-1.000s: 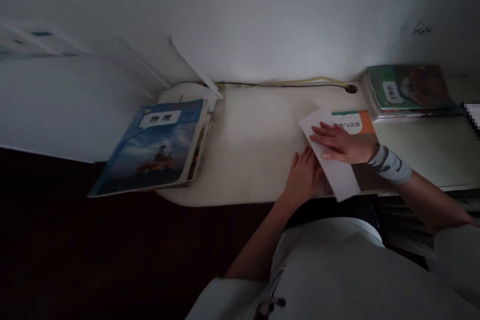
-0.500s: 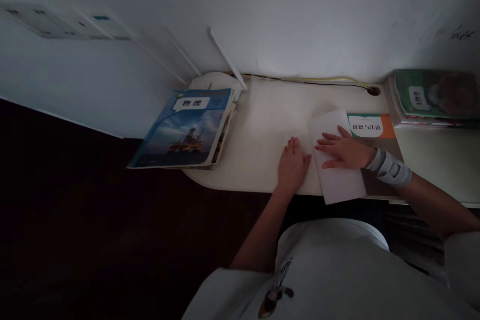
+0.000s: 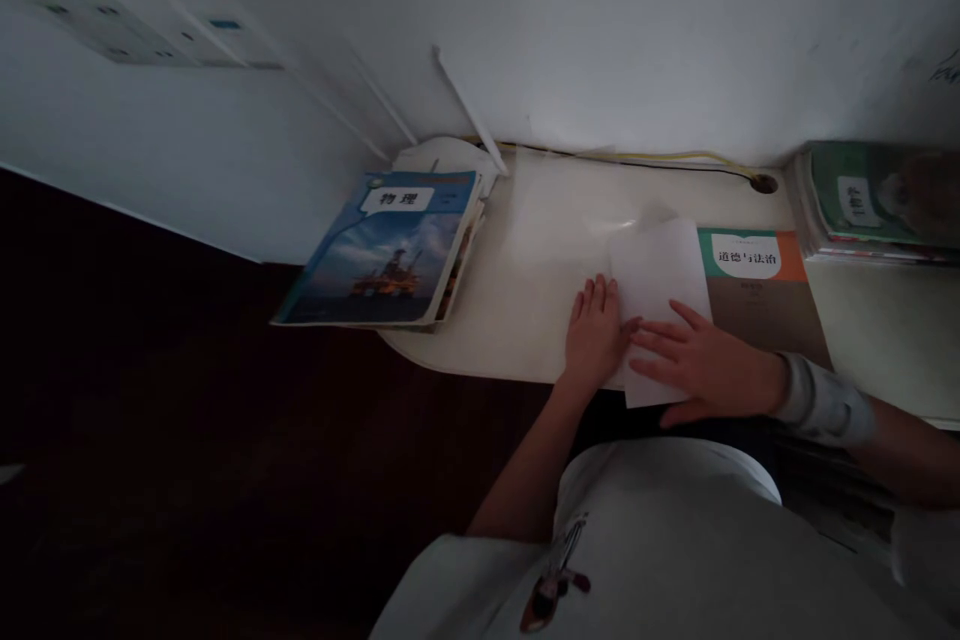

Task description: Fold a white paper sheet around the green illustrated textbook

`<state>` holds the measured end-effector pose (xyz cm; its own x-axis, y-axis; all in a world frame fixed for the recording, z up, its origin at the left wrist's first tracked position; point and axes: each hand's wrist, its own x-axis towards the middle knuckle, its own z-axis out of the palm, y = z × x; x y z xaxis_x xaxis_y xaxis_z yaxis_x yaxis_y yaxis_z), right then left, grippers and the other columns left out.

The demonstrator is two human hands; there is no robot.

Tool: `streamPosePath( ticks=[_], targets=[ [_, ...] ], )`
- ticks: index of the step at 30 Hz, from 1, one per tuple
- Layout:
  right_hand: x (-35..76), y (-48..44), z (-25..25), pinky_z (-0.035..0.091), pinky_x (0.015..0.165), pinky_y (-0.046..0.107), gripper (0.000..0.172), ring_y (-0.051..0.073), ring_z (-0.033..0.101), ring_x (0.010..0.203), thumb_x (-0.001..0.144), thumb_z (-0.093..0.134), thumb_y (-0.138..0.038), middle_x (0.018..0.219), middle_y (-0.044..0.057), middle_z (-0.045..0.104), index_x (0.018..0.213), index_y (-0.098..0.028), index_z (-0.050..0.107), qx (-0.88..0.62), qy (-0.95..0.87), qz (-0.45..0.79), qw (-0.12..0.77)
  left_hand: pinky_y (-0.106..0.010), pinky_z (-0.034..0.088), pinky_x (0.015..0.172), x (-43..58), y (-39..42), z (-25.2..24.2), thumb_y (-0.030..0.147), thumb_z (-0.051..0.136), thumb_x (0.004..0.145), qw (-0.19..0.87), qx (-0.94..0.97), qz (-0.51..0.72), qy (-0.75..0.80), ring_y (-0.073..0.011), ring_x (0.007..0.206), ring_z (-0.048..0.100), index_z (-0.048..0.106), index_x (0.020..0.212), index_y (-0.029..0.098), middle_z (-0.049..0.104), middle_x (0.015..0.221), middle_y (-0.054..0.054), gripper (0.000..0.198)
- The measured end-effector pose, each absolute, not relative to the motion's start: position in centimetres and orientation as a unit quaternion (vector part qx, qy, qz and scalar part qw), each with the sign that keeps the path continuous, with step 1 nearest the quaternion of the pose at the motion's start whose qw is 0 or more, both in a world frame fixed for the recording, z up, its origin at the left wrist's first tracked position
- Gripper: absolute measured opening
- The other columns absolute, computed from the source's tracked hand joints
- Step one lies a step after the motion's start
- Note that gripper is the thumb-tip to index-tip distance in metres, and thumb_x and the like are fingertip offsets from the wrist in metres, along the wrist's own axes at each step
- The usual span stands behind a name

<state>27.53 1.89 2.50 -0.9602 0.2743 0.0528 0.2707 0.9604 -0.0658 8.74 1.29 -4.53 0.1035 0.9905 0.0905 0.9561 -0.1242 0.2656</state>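
Note:
A sheet of white paper [image 3: 660, 270] lies upright along the left part of a textbook [image 3: 757, 305] with a green, orange and brown cover. My left hand [image 3: 595, 335] rests flat at the paper's left edge, its fingers stretched out and pointing away from me. Across the lower part of the paper, my right hand [image 3: 712, 370] is spread, its fingertips close to my left thumb. That wrist wears a grey band [image 3: 825, 402]. Neither hand grips anything. What lies under the paper is hidden, though a faint see-through film seems to show a glint beyond its top edge.
A stack of books with a blue physics textbook [image 3: 390, 255] on top overhangs the left end of the white table [image 3: 517, 320]. More books [image 3: 862, 200] are piled at the back right. A yellow cable [image 3: 690, 156] runs along the wall to a hole [image 3: 763, 184].
My right hand has slid down the paper toward me and nearer my left hand. The paper now stands straighter, its lower end shifted left. The whole view has moved slightly.

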Motion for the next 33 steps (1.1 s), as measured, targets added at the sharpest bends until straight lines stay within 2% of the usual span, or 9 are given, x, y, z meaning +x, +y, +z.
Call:
streamPosePath(
  ticks=[2,4,6,9,16,22,29,33],
  targets=[
    [28.6,0.2,2.2,0.027,0.106,0.061,0.058,0.033,0.044,0.127,0.077,0.065,-0.054,0.135,0.016,0.052,0.123,-0.020,0.058,-0.139,-0.990,-0.002,0.010,-0.049,0.027,0.111,8.8,1.3,-4.4,0.037,0.043,0.091,0.074,0.735,0.126,0.662,-0.0319,0.140,0.028,0.034,0.140,0.003,0.033,0.148,-0.025,0.060],
    [29.1,-0.7,1.4,0.029,0.103,0.063,0.045,0.034,0.046,0.124,0.078,0.067,-0.043,0.132,0.016,0.055,0.117,-0.020,0.062,-0.164,-0.986,-0.033,0.012,-0.048,0.027,0.112,8.9,1.3,-4.4,0.039,0.043,0.091,0.081,0.732,0.128,0.665,-0.0318,0.140,0.028,0.034,0.140,0.002,0.032,0.148,-0.025,0.061],
    [28.9,-1.0,0.6,0.031,0.102,0.064,0.034,0.033,0.047,0.123,0.083,0.063,-0.033,0.128,0.015,0.058,0.114,-0.020,0.063,-0.183,-0.982,-0.049,0.028,-0.048,0.026,0.112,8.8,1.3,-4.4,0.037,0.042,0.092,0.087,0.728,0.132,0.667,-0.0313,0.140,0.028,0.034,0.139,0.002,0.032,0.148,-0.025,0.060],
    [28.1,-1.0,-0.1,0.030,0.103,0.063,0.028,0.031,0.048,0.123,0.088,0.056,-0.027,0.126,0.015,0.060,0.113,-0.020,0.064,-0.202,-0.977,-0.041,0.049,-0.047,0.026,0.113,8.6,1.3,-4.5,0.034,0.041,0.091,0.096,0.727,0.146,0.664,-0.0304,0.140,0.027,0.034,0.139,0.003,0.033,0.148,-0.025,0.058],
    [27.1,-1.6,0.2,0.025,0.107,0.062,0.027,0.030,0.049,0.123,0.091,0.048,-0.022,0.125,0.015,0.061,0.111,-0.019,0.065,-0.274,-0.960,-0.020,0.057,-0.049,0.026,0.112,8.1,1.3,-4.7,0.035,0.044,0.089,0.116,0.729,0.164,0.654,-0.0295,0.141,0.025,0.032,0.141,0.009,0.032,0.150,-0.021,0.059],
    [26.8,-1.9,0.8,0.032,0.102,0.063,0.027,0.032,0.052,0.119,0.093,0.046,-0.021,0.123,0.016,0.063,0.108,-0.016,0.067,-0.284,-0.956,-0.059,0.036,-0.048,0.027,0.113,7.8,1.2,-4.7,0.022,0.041,0.086,0.135,0.724,0.202,0.645,-0.0273,0.141,0.026,0.034,0.140,0.009,0.034,0.150,-0.018,0.056],
    [26.5,-2.5,0.6,0.031,0.102,0.066,0.027,0.033,0.049,0.122,0.092,0.046,-0.019,0.123,0.017,0.062,0.109,-0.015,0.067,-0.309,-0.948,-0.068,0.038,-0.051,0.025,0.113,7.5,0.8,-4.6,0.028,0.049,0.083,0.149,0.740,0.200,0.625,-0.0293,0.143,0.021,0.031,0.141,0.013,0.029,0.152,-0.017,0.063],
    [26.2,-2.8,0.2,0.034,0.100,0.065,0.029,0.033,0.051,0.119,0.093,0.044,-0.019,0.122,0.016,0.063,0.108,-0.016,0.068,-0.320,-0.941,-0.103,0.031,-0.049,0.027,0.113,7.3,0.6,-4.3,0.018,0.045,0.081,0.161,0.739,0.210,0.620,-0.0265,0.143,0.022,0.032,0.141,0.013,0.029,0.152,-0.015,0.061]
  ],
)
